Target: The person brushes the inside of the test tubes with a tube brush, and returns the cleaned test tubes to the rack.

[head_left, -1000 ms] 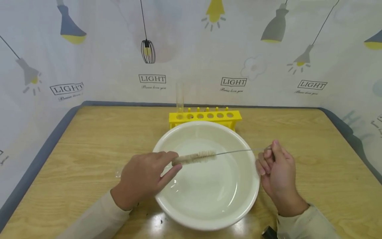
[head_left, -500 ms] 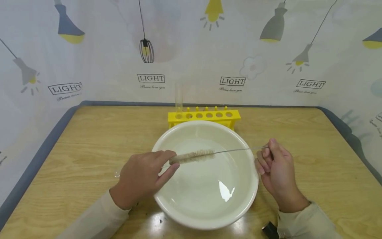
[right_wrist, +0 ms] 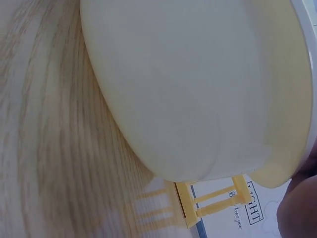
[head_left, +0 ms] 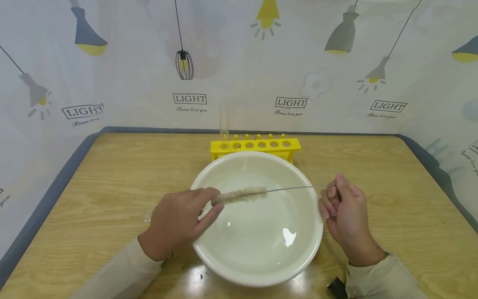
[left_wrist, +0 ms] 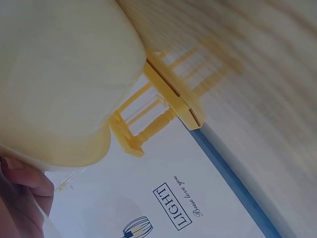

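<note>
My left hand (head_left: pixel 183 218) grips a clear glass test tube (head_left: pixel 147 214) lying nearly level over the left side of a white basin (head_left: pixel 257 280). The tube's far end pokes out left of the hand. Pale bristles of a test tube brush (head_left: pixel 255 193) show right of my left fingertips, pressed narrow near the fingers and spread wider toward the wire. My right hand (head_left: pixel 347 216) pinches the brush's thin wire handle at the basin's right rim. The wrist views show mostly the basin's outer wall (left_wrist: pixel 64 74), with a few left fingers (left_wrist: pixel 29 181) at its rim.
Behind the basin stands a yellow test tube rack (head_left: pixel 255 144), with one upright clear test tube (head_left: pixel 224 122) in its leftmost hole. A small black object (head_left: pixel 337 287) lies by the right sleeve. Dark specks dot the wooden table (head_left: pixel 123 174) in front of the basin. A lamp-patterned backdrop encloses the table.
Both hands, the tube and the brush have shifted very slightly left. Bright reflections inside the basin have changed shape and place. The rack and basin stay where they were.
</note>
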### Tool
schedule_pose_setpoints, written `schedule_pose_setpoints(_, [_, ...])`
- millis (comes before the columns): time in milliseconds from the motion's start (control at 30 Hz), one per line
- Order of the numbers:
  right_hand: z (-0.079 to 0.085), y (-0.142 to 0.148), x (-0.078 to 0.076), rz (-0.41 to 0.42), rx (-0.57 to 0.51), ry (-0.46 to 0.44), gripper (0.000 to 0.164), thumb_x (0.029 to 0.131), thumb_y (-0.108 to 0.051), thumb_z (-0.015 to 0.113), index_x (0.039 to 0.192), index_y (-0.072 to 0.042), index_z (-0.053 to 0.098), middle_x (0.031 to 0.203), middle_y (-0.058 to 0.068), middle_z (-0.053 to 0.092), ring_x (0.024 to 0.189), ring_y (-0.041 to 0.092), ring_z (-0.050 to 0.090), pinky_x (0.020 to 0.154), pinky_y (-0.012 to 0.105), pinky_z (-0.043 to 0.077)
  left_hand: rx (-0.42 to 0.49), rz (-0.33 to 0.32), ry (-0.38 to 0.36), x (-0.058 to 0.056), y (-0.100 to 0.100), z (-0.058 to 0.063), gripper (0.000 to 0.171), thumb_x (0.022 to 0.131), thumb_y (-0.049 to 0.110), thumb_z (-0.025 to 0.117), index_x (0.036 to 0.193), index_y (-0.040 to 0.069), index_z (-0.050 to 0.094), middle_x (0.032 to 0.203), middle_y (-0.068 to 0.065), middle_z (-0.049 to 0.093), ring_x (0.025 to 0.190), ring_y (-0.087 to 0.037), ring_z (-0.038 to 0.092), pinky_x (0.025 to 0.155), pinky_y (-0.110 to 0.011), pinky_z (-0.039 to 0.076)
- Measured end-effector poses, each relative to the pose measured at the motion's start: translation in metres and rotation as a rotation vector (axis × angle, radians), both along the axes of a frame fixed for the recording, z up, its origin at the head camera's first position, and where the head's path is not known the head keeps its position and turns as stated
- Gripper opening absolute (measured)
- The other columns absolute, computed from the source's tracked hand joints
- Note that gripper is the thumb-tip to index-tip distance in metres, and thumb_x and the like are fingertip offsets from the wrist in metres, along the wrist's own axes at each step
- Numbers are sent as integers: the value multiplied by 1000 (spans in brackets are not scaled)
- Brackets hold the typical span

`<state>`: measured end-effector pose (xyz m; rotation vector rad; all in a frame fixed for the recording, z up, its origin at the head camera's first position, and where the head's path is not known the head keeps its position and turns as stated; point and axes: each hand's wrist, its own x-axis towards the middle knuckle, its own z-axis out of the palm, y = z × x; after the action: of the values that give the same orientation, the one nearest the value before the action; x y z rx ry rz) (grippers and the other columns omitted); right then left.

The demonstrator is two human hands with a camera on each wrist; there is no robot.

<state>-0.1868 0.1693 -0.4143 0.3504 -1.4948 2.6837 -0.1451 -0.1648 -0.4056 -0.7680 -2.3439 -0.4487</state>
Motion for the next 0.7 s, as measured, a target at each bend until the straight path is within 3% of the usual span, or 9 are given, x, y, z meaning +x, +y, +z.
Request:
schedule_pose_setpoints(367, [-2,-2,0,-32,40,64,41,109,-18,39,72,-6,51,55,2,22,46,16,16,38,21,31,22,-10,-9,-1,0,-2,45,107,47,32,99,18,65,64,11,56,53,2,46,43,-18,34])
schedule_pose_setpoints(700, [-2,-3,1,-50,45,62,41,109,-19,39,72,-6,50,55,2,23,46,16,17,38,21,31,20,-6,-3,-1,0,-2,44,107,47,33,99,18,66,63,11,54,53,2,45,43,-19,34])
